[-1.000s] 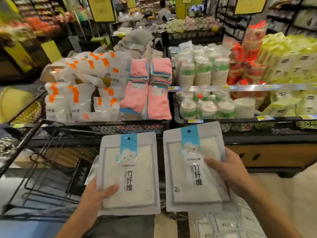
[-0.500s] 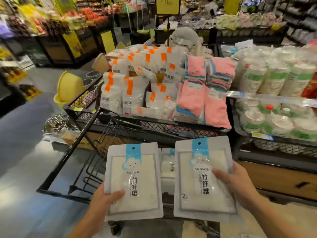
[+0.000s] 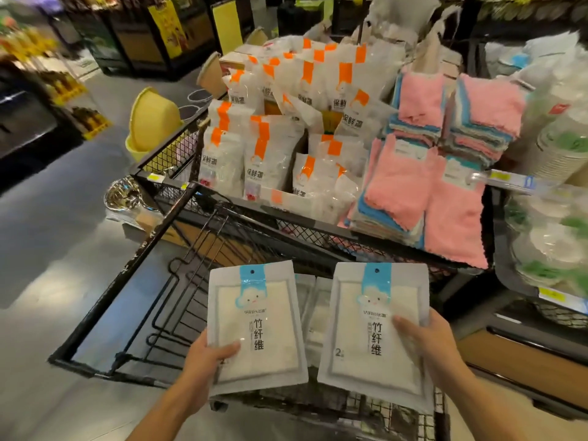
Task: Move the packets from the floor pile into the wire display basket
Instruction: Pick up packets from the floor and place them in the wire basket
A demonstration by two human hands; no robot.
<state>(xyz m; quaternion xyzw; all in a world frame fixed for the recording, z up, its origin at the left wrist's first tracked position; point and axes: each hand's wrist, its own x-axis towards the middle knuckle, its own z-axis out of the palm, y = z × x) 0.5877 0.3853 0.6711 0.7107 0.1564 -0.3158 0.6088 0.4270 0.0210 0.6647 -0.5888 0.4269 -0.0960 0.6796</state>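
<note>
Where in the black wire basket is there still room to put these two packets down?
The left part of the wire basket looks bare, between its left rail and the packets already lying behind the two held ones. The left hand and right hand each hold a packet. The upper shelf of orange-striped bags and pink cloths is crowded.

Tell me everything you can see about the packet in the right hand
The packet in the right hand is a flat, glossy grey-white pouch with a blue header strip, a punched hang hole, a cloud-face logo and vertical black Chinese characters; a pale folded cloth shows inside. It is held upright, face toward the camera, over the wire display basket. The right hand grips its right edge, thumb across the front. It sits beside the left hand's matching packet, apart from it.
</note>
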